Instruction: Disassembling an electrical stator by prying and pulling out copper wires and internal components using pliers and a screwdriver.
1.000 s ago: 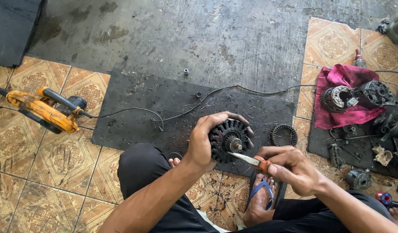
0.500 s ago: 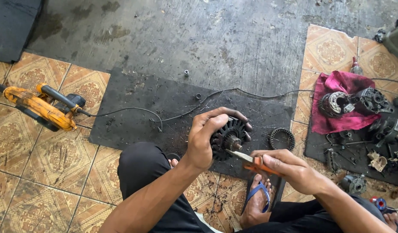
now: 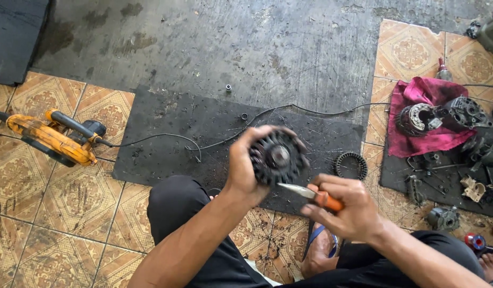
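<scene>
Two hands up over your lap and both are busy. Your left hand (image 3: 245, 162) is wrapped around a round, black, toothed metal motor core (image 3: 277, 158), fingers curled over its rim, holding it off the floor with its flat face turned up toward you. Your right hand (image 3: 349, 207) is closed tight on the orange handle of a screwdriver (image 3: 310, 194), and its bright metal blade points left, tip right at the lower edge of that core.

Below the hands lies a dark rubber mat (image 3: 166, 133) spread over the grey concrete floor (image 3: 257, 42), with a thin black cable (image 3: 166, 137) snaking across it. Just right of the core, a small black ribbed ring (image 3: 351, 165) sits on the mat's edge. Well off to your left, a yellow power tool with a black handle (image 3: 51, 136) rests on the patterned brown tiles (image 3: 54, 213). Over on the right, a crimson cloth (image 3: 423, 120) carries a round grey metal housing (image 3: 417, 118), and beside it more dark metal parts (image 3: 460, 176) are scattered on a second mat. Your knee, in black trousers, fills the bottom of the view, and a blue sandal (image 3: 318, 240) shows under your right wrist.
</scene>
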